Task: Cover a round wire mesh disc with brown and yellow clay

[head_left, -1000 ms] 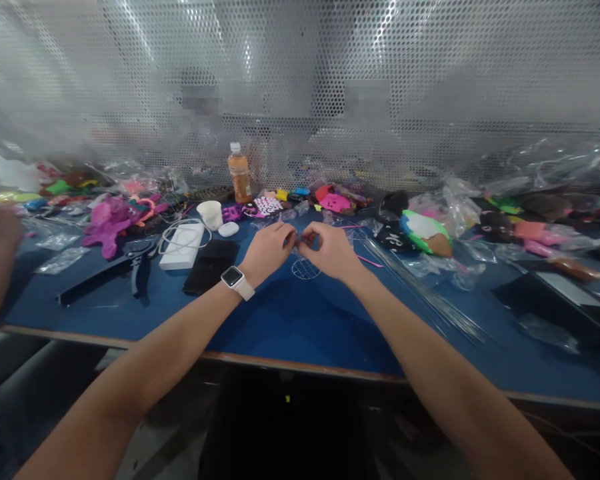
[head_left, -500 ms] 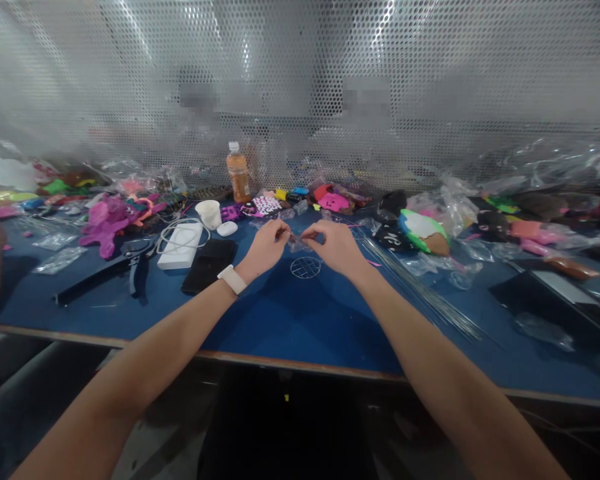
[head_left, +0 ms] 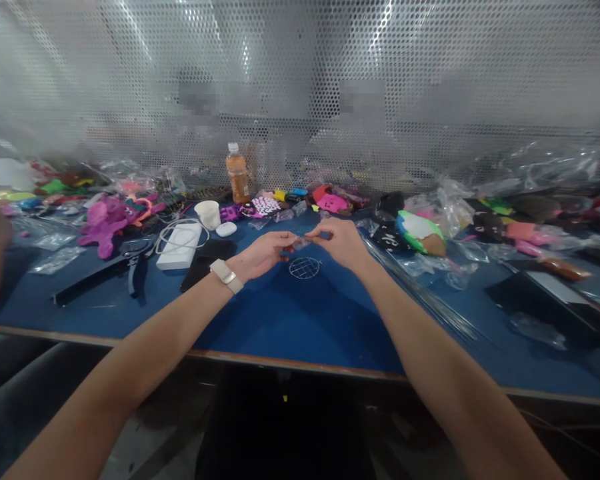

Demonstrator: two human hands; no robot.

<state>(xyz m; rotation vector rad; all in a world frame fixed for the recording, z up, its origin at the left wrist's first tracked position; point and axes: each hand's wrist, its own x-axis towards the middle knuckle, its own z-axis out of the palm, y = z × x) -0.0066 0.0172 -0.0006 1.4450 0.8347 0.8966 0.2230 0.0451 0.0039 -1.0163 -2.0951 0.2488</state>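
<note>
From my end of the feed, here's the picture: both hands meet at the middle of the bench [head_left: 290, 327], fingertips almost nose to nose. Between them sits a small clear piece [head_left: 301, 244], and that's where it all happens. The right hand [head_left: 343, 245] comes in with finger and thumb pinched, seemingly on the piece's right edge. Over on the other side, the left hand [head_left: 266, 255] has its fingers loosely curled at the left edge; whether it really grips, I can't tell. The piece's long axis? Too small to call.

Now the key relation: the round wire grid [head_left: 305, 268] lies flat just on the body side of the piece, below the fingertips in my view. Neither hand appears to touch it, and the left fingers look nearer. Farther right, a bundle of wires [head_left: 425, 293] slants past the right forearm.
</note>
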